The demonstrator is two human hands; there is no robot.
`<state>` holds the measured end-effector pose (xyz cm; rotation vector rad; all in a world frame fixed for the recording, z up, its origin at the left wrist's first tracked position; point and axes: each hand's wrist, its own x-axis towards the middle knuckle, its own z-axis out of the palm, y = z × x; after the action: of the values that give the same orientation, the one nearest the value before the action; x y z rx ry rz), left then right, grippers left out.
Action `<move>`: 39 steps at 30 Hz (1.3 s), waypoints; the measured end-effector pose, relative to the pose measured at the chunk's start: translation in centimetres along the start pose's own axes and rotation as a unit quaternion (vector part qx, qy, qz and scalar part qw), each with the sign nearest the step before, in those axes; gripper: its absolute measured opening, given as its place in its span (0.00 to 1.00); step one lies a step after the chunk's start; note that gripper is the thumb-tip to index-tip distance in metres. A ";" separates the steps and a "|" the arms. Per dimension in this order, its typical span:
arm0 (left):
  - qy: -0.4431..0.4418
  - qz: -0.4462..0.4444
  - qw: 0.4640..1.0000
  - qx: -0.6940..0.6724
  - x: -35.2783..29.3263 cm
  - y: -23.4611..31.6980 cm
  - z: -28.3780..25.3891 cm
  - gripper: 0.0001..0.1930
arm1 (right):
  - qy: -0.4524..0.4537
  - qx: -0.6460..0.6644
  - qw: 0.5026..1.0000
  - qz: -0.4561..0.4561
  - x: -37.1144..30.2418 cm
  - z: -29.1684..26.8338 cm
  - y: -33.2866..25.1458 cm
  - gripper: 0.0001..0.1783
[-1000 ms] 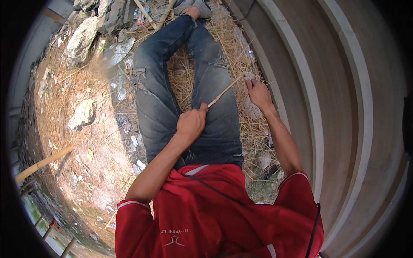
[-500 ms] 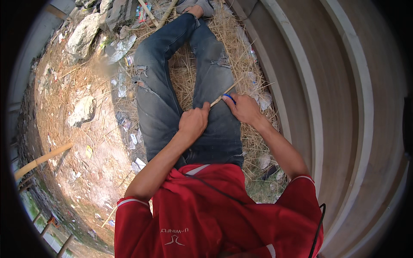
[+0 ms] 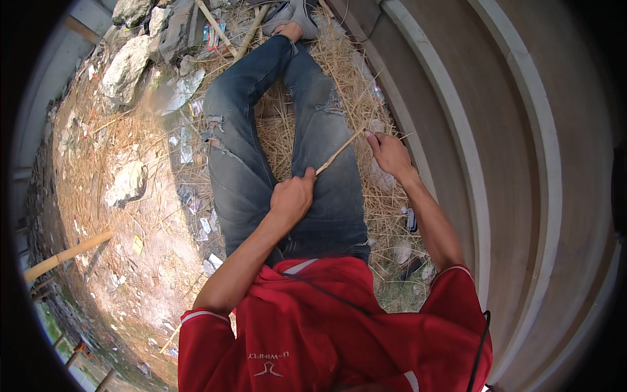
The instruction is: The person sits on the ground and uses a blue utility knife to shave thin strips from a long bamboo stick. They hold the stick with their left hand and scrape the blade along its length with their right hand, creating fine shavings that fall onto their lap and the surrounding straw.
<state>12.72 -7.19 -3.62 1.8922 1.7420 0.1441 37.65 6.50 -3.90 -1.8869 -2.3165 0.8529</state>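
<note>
Ribbed wall (image 3: 513, 170) runs close beyond the right hand (image 3: 392, 155), tight that side. Littered ground (image 3: 153, 255) gives more room left. Stick (image 3: 339, 153) is over the right thigh of the jeans (image 3: 330, 202): long axis diagonal, far tip up-right, away from torso. Left hand (image 3: 291, 198) closed round its near end. Right hand curled, thumb just beside far tip; can't tell if it holds anything. Count: 2 hands, 1 stick, 2 poles (image 3: 251, 32) near the shoes (image 3: 291, 19)
</note>
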 end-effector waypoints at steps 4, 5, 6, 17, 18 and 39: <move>0.001 0.003 1.000 0.000 0.1 -0.2 0.4 0.11 | -0.071 -0.019 0.991 -0.112 -3.9 2.1 -4.0 0.35; 0.005 0.007 1.000 0.000 0.0 -0.2 0.3 0.11 | -0.050 -0.015 0.994 -0.098 -3.1 2.5 -3.4 0.34; 0.007 0.008 1.000 0.000 -0.3 -0.4 0.2 0.11 | -0.016 -0.012 0.999 -0.042 -1.7 2.4 -2.0 0.34; -0.059 -0.021 0.994 -0.089 0.8 0.0 -1.6 0.22 | -0.050 -0.030 0.996 -0.070 -4.2 2.0 -4.4 0.33; -0.065 -0.025 0.992 -0.101 0.9 -0.2 -1.7 0.23 | -0.024 -0.014 0.999 -0.042 -2.9 2.0 -3.0 0.32; -0.065 -0.038 0.988 -0.134 0.8 -0.7 -1.2 0.26 | 0.051 0.020 0.998 0.011 0.6 1.6 2.2 0.34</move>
<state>11.70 -6.05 -3.17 1.6042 1.6169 0.2098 38.88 6.63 -6.39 -1.8964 -2.2067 0.7805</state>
